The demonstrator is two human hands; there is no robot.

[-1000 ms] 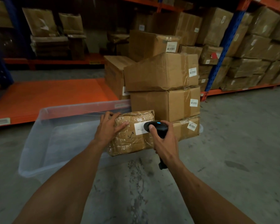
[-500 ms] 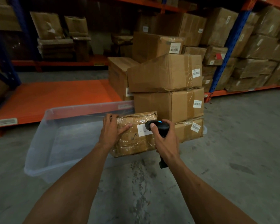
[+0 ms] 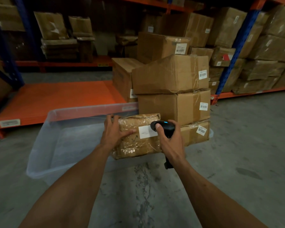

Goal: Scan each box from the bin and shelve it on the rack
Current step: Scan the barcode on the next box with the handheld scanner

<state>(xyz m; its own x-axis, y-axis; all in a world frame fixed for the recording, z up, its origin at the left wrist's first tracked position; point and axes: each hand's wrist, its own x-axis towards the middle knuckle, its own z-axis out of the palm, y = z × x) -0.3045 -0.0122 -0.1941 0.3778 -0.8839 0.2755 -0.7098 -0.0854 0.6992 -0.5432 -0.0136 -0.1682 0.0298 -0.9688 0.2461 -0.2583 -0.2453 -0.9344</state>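
Rack shelf point(image 3: 56, 97): bare orange deck at far left, behind the bin, with a barcode label on its front edge.
Bin point(image 3: 59, 145): clear plastic tub on the concrete floor, in front of the rack shelf; its right end reaches the taped box.
Left hand point(image 3: 113, 134): grips the left end of the taped box, fingers curled over the top edge and thumb laid across the near face.
Taped box point(image 3: 135, 143): small cardboard parcel wrapped in clear tape, held above the right end of the bin, just in front of the stacked cartons; a white label point(image 3: 146, 132) on its near face is turned toward the camera.
Scanner point(image 3: 164, 127): black handheld barcode scanner with a blue light lit on top; its head sits right at the label's right edge, and its handle sticks out below the wrist.
Right hand point(image 3: 170, 142): wraps round the scanner's handle, thumb resting on top of the head.
Stacked cartons point(image 3: 173, 91): three brown cartons piled at the right end of the rack shelf, each with a barcode sticker on its right face; more cartons stand behind them.
Right rack bay point(image 3: 262, 51): beyond a blue upright, right of the stacked cartons, packed with cartons.
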